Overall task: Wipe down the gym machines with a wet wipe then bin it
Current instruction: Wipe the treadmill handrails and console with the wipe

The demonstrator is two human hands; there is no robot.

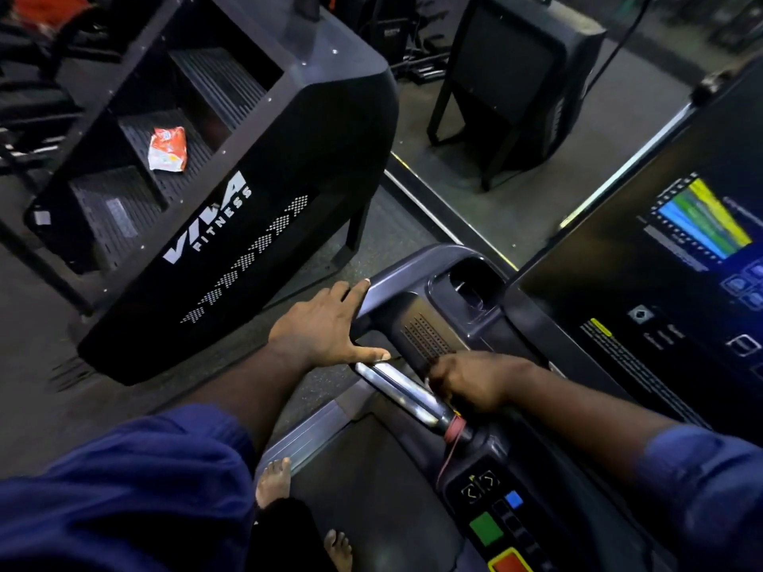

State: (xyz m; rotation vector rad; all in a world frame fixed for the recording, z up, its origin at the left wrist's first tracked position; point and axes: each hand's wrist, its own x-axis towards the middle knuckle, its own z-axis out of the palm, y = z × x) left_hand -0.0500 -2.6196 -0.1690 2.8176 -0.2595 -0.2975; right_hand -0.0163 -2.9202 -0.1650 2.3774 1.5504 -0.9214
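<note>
I stand on a treadmill with a grey console. My left hand lies flat with straight fingers on the console's left corner, thumb along the top of the chrome handlebar. My right hand has its fingers curled at the handlebar beside the perforated speaker grille; whatever it holds is hidden, and no wipe shows. An orange and white wet wipe packet lies on a step of the black stair climber to the left.
The treadmill's screen glows at the right, with coloured buttons below. A red cord is wrapped at the handlebar's base. A mirror runs behind the machine. My bare feet stand on the belt.
</note>
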